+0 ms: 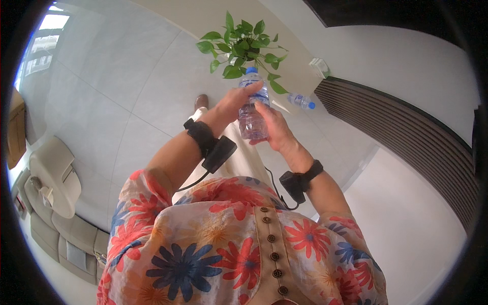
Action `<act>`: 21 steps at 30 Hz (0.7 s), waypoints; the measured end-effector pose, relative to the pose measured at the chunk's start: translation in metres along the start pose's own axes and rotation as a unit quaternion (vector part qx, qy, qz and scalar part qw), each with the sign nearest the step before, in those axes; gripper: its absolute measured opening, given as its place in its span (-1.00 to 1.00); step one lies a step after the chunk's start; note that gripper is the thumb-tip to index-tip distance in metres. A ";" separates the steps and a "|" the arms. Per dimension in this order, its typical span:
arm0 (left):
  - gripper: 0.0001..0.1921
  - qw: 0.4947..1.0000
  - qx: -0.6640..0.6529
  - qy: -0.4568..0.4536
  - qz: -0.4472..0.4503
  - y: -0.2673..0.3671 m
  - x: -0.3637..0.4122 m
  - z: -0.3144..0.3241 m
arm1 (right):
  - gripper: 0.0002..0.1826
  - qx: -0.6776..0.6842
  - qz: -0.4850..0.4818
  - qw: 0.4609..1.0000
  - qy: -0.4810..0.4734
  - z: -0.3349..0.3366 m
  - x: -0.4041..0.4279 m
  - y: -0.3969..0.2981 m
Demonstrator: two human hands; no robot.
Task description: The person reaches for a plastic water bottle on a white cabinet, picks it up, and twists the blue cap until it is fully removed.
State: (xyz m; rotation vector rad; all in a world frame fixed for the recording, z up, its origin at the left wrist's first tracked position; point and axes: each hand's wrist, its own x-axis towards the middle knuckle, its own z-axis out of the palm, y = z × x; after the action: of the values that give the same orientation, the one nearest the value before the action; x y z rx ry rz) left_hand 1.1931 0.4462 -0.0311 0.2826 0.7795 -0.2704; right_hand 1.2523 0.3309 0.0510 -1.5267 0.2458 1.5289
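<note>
A clear plastic water bottle (253,126) with a blue cap is held upright in front of me, its label partly covered by fingers. My left hand (237,102) grips its upper part, the thumb lying across the label. Lower down, my right hand (275,127) holds the side and reaches under the base. Just beyond the cap spreads a leafy green potted plant (244,45), its pot mostly hidden by leaves. A second clear bottle with a blue cap (301,101) lies on its side to the right of the plant.
Dark slatted panelling (396,126) runs along the right wall, with a small white-and-green box (319,68) near its far end. At the left stand a grey sofa (72,244), a light table (57,175) and a brown box (16,129). Black cables hang from both wrist straps.
</note>
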 end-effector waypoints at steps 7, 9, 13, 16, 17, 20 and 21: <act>-0.66 0.996 0.060 -0.050 0.033 0.024 0.017 0.012 | -0.50 0.009 -0.021 0.999 0.049 -0.003 0.004 -0.023; -0.66 0.996 0.060 -0.056 0.038 0.022 0.030 0.011 | -0.49 0.011 -0.023 0.998 0.054 -0.006 0.004 -0.025; -0.68 0.995 0.070 -0.062 0.034 0.021 0.042 0.015 | -0.47 0.010 -0.030 0.997 0.068 -0.010 0.001 -0.028; -0.70 0.996 0.072 -0.047 0.034 0.024 0.044 0.022 | -0.47 0.012 -0.032 0.997 0.070 -0.011 0.002 -0.031; -0.70 0.996 0.068 -0.037 0.031 0.026 0.045 0.024 | -0.47 0.013 -0.032 0.997 0.070 -0.010 0.002 -0.032; -0.70 0.996 0.082 -0.035 0.028 0.029 0.041 0.031 | -0.47 0.020 -0.039 0.997 0.071 -0.015 0.004 -0.030; -0.70 0.996 0.082 -0.033 0.029 0.030 0.041 0.031 | -0.48 0.021 -0.039 0.997 0.069 -0.015 0.005 -0.030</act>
State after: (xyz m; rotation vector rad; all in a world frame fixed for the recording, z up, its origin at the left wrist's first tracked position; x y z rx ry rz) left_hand 1.2515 0.4577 -0.0354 0.4476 0.6831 -0.2890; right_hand 1.2850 0.3389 0.0572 -1.5926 0.2919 1.3515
